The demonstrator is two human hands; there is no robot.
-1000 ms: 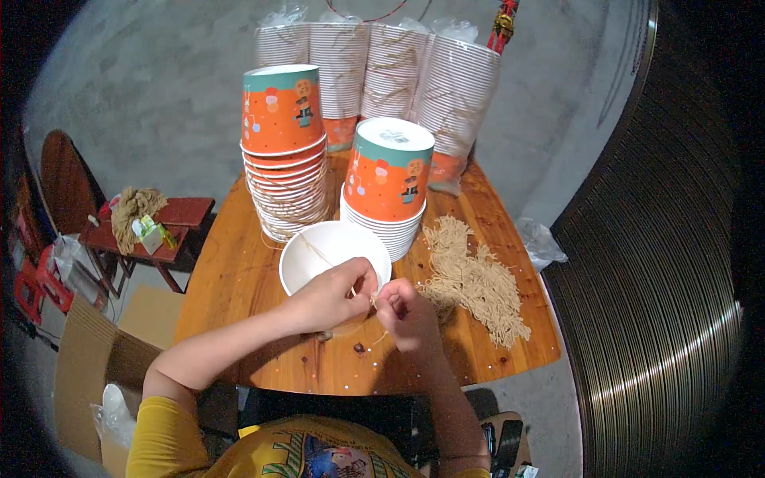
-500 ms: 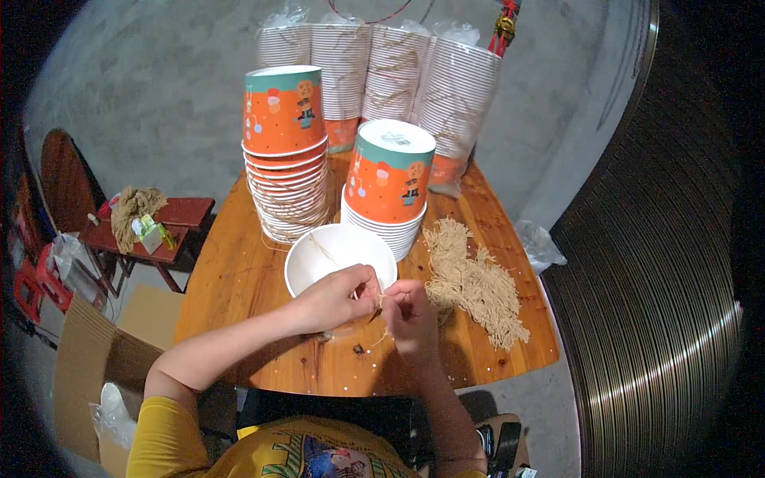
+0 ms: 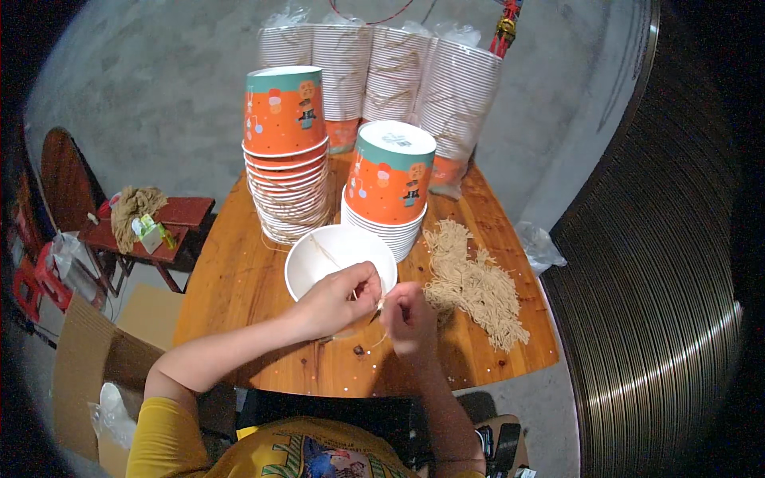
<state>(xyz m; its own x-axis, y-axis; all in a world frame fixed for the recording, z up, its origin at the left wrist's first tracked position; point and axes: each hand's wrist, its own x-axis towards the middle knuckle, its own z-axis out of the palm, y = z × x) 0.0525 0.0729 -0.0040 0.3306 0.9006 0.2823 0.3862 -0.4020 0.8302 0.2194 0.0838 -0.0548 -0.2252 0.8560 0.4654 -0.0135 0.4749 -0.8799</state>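
Note:
My left hand (image 3: 344, 296) pinches a thin tan string (image 3: 381, 301) in front of a white paper bucket (image 3: 299, 267) that lies with its open mouth toward me. Close beside it, my right hand (image 3: 410, 317) is closed on the same string, its fingertips curled in. A loose end of string hangs below the hands, and a strand crosses the inside of the bucket. Behind it stands a stack of upturned orange and green paper buckets (image 3: 390, 179). To the right lies a pile of cut tan strings (image 3: 474, 287).
A taller bucket stack (image 3: 285, 111), wound with string, stands at the back left. Several bagged stacks (image 3: 458, 88) line the far edge by the wall. A red bench (image 3: 179, 213) holds a tan bundle on the left; a cardboard box (image 3: 88, 350) sits below. A ribbed shutter (image 3: 661, 263) rises right.
My right hand has turned slightly and its fingers have curled in more. My left hand has shifted a little upward. The bucket and stacks stay in place.

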